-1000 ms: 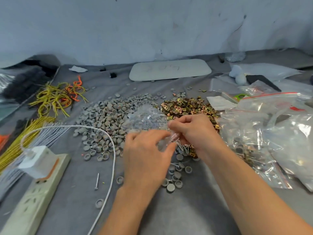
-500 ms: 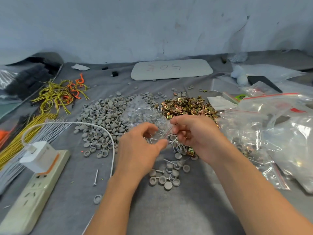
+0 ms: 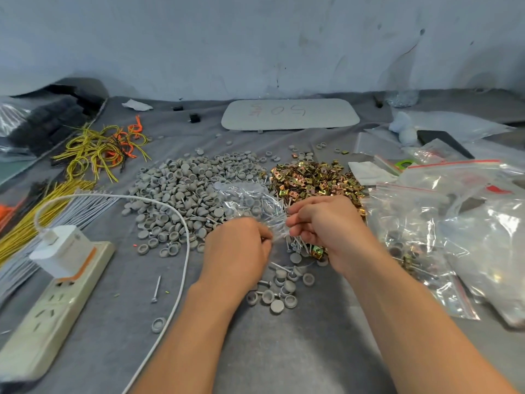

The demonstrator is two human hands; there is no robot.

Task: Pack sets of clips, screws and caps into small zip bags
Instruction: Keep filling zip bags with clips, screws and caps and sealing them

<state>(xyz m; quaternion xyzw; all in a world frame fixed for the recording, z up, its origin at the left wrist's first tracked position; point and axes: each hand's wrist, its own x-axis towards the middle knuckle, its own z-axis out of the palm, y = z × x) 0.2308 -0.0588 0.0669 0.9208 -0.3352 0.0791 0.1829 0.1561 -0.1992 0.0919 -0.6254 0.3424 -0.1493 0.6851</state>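
A small clear zip bag point(image 3: 250, 203) lies over the heap of grey round caps point(image 3: 187, 191). My left hand point(image 3: 238, 251) and my right hand point(image 3: 326, 223) both pinch its near edge at the middle of the table. A heap of brass-coloured clips point(image 3: 315, 177) lies just beyond my right hand. Thin silver screws point(image 3: 295, 243) spread under and between my hands. A few loose caps point(image 3: 281, 291) and one clip point(image 3: 316, 251) lie just in front of them.
A white power strip point(image 3: 54, 308) with a charger and its cable point(image 3: 181, 251) sits at the left. Yellow and orange wires point(image 3: 99, 149) lie at the back left. Large zip bags point(image 3: 443, 223) holding packed sets fill the right. A white plate point(image 3: 289, 113) lies at the back.
My left hand has slid left and curled tighter on the bag's edge. My right hand stays at the bag's other corner, and the two hands now sit slightly further apart.
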